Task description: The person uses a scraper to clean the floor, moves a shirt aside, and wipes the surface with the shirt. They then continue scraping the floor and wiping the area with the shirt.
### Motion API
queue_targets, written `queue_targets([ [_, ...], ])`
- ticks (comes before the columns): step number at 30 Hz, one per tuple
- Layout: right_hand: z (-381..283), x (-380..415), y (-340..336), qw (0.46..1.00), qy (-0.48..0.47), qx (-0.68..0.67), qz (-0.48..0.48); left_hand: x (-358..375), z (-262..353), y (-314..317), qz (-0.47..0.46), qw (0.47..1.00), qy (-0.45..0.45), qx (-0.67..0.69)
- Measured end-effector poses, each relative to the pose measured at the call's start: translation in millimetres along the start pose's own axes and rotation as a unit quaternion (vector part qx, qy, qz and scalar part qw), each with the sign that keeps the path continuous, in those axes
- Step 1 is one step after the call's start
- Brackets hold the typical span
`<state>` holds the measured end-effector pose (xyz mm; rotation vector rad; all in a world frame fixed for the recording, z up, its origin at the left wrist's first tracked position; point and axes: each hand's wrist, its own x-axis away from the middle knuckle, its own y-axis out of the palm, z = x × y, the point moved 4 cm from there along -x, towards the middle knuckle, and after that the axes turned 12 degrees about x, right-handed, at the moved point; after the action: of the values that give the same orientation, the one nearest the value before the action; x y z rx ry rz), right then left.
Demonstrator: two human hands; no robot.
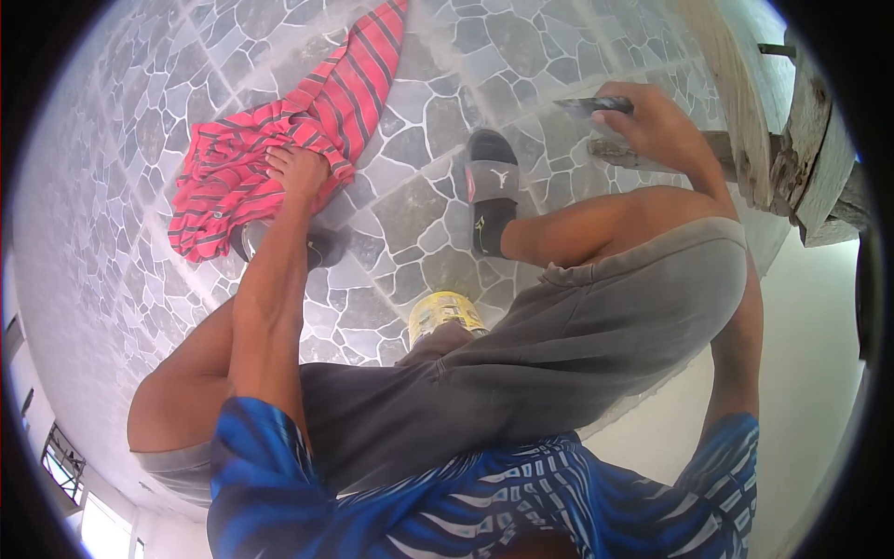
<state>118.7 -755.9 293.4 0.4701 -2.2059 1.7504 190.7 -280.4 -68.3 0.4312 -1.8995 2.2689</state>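
My left hand (300,173) is on a bunched red cloth with dark stripes (358,79), its fingers bent into the folds. The cloth lies over the stone-patterned floor and partly covers my left foot. In my right hand (652,121) is a small dark knife-like tool (594,106), its narrow end pointing left above the floor. Its exact kind is hard to make out. My fingers wrap round its handle, away from the cloth.
Grey floor tiles (410,210) with white joints spread around me. A yellow bucket (443,312) stands between my legs, partly hidden by my shorts. My sandalled right foot (492,177) is near the middle. Rough wooden timbers (801,140) stand at the right.
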Motion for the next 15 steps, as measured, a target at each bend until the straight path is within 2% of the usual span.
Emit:
queue_targets([
  [2,4.8,-41.0,57.9,0.997,-0.036,-0.013,-0.068,-7.3,4.8,6.8,0.032,0.999,-0.018,0.017],
  [5,28.0,-98.1,156.0,0.993,-0.089,-0.061,-0.058,-4.9,1.4,16.8,0.114,0.993,0.006,0.042],
  [7,40.6,-124.0,199.3,0.992,-0.082,-0.081,-0.048,-7.6,-4.6,23.8,0.117,0.993,0.018,0.004],
  [9,39.6,-142.3,217.8,0.990,-0.087,-0.106,-0.031,-6.0,-5.1,20.7,0.125,0.991,0.023,-0.030],
  [11,33.7,-144.6,223.2,0.992,-0.074,-0.086,-0.055,5.8,11.3,2.7,0.130,0.989,0.029,-0.062],
  [12,28.0,-145.1,226.4,0.993,-0.069,-0.077,-0.063,8.9,8.1,1.2,0.148,0.988,0.033,-0.036],
  [15,0.7,-109.0,247.3,0.994,-0.077,0.062,0.043,4.7,8.9,-1.9,0.202,0.978,0.043,0.042],
])
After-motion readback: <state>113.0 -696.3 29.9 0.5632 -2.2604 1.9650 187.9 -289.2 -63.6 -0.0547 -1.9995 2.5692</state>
